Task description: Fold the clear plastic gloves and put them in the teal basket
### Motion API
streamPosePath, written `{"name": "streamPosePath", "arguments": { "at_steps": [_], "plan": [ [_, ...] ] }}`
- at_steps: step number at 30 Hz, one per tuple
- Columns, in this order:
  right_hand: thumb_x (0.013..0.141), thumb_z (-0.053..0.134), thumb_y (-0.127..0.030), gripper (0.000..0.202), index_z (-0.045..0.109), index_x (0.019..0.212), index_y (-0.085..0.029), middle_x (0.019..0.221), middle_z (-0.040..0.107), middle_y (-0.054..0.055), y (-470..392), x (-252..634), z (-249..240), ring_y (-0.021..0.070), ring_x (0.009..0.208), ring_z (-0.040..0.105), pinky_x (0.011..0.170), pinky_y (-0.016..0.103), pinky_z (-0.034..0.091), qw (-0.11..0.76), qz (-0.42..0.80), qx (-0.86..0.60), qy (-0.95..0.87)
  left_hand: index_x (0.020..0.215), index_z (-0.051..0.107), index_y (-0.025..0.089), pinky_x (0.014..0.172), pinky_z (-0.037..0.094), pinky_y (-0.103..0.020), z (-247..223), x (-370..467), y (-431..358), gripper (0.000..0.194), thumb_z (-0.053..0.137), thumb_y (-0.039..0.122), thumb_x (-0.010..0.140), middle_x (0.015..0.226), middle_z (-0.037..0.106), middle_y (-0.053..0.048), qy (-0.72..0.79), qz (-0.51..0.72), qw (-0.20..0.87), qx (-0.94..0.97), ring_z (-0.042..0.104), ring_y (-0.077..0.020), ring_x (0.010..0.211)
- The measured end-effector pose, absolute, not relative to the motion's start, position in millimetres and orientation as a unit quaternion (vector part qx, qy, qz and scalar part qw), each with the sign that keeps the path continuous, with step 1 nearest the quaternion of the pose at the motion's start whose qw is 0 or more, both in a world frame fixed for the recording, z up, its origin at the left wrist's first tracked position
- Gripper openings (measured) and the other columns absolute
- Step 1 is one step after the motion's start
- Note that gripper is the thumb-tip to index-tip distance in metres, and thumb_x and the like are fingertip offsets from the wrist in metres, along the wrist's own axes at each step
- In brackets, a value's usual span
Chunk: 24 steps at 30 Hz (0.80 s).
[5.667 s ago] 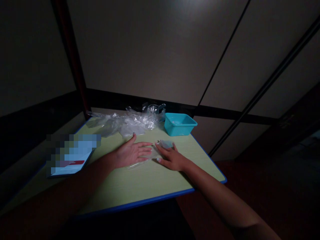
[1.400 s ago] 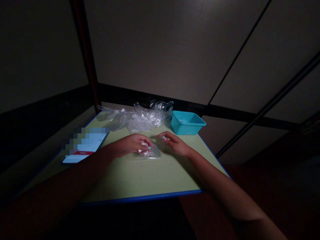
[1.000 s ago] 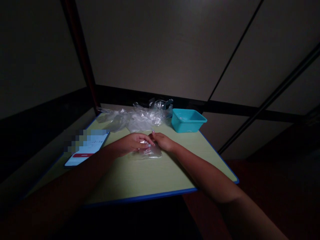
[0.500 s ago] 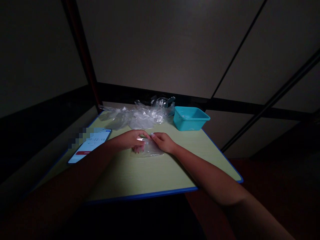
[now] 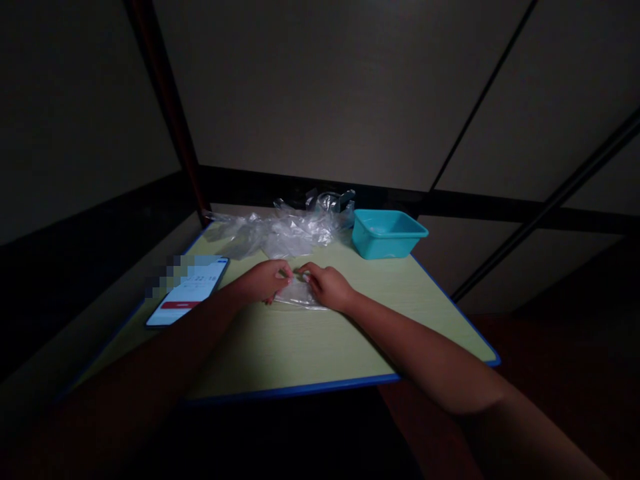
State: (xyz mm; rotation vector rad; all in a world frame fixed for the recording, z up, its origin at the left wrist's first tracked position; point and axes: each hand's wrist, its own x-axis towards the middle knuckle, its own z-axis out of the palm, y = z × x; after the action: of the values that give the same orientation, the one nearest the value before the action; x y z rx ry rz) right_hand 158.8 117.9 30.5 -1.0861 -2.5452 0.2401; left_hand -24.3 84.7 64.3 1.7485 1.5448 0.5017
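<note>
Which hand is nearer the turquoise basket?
Right. The right hand is in front of and slightly left of the turquoise basket; the left hand is farther left.

Hands [image 5: 327, 287] on clear plastic bag [image 5: 301, 293].

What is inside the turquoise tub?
The turquoise tub shows its upper inner walls and a small pale patch at the left, too unclear to name. Its near wall covers the lower part, so anything there cannot be seen.
</note>
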Motion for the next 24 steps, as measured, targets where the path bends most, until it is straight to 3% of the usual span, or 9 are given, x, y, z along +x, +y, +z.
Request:
{"name": "streamPosePath", "arguments": {
  "at_steps": [7, 13, 19, 24],
  "plan": [
    [0.088, 0.035, -0.020, 0.035, 0.050, 0.119, -0.021, 0.085, 0.068, 0.005, 116.9, 160.7, 32.9, 0.0182, 0.075, 0.062, 0.066, 0.024, 0.038, 0.166, 0.073, -0.380, -0.907, 0.089, 0.051, 0.017, 0.040, 0.034, -0.018, 66.1, -26.3, 85.0, 0.015, 0.044, 0.018, 0.076, 0.047, 0.048, 0.007, 0.633, 0.157, 0.338, 0.679, 0.049, -0.0105, 0.038],
    [0.076, 0.042, -0.009, 0.050, 0.044, 0.126, -0.019, 0.092, 0.069, 0.005, 114.6, 160.9, 35.1, 0.0197, 0.083, 0.062, 0.075, 0.026, 0.038, 0.145, 0.063, -0.365, -0.918, 0.090, 0.054, 0.019, 0.046, 0.036, -0.021, 64.3, -27.3, 85.1, 0.017, 0.045, 0.018, 0.077, 0.054, 0.055, 0.004, 0.648, 0.142, 0.260, 0.701, 0.054, -0.0129, 0.046],
    [0.073, 0.046, -0.010, 0.053, 0.041, 0.125, -0.019, 0.104, 0.067, 0.007, 111.7, 157.6, 36.0, 0.0205, 0.092, 0.061, 0.080, 0.028, 0.036, 0.132, 0.051, -0.358, -0.923, 0.093, 0.059, 0.020, 0.060, 0.038, -0.025, 62.3, -22.9, 85.2, 0.020, 0.045, 0.021, 0.079, 0.071, 0.064, -0.002, 0.647, 0.140, 0.115, 0.741, 0.059, -0.0170, 0.067],
    [0.078, 0.044, -0.015, 0.051, 0.036, 0.128, -0.018, 0.097, 0.068, 0.008, 109.2, 156.8, 38.6, 0.0221, 0.090, 0.061, 0.081, 0.033, 0.033, 0.122, 0.031, -0.365, -0.922, 0.098, 0.058, 0.021, 0.067, 0.039, -0.026, 57.1, -24.3, 88.8, 0.023, 0.043, 0.022, 0.081, 0.086, 0.066, -0.005, 0.651, 0.133, 0.088, 0.742, 0.060, -0.0194, 0.080]
  ]
}}
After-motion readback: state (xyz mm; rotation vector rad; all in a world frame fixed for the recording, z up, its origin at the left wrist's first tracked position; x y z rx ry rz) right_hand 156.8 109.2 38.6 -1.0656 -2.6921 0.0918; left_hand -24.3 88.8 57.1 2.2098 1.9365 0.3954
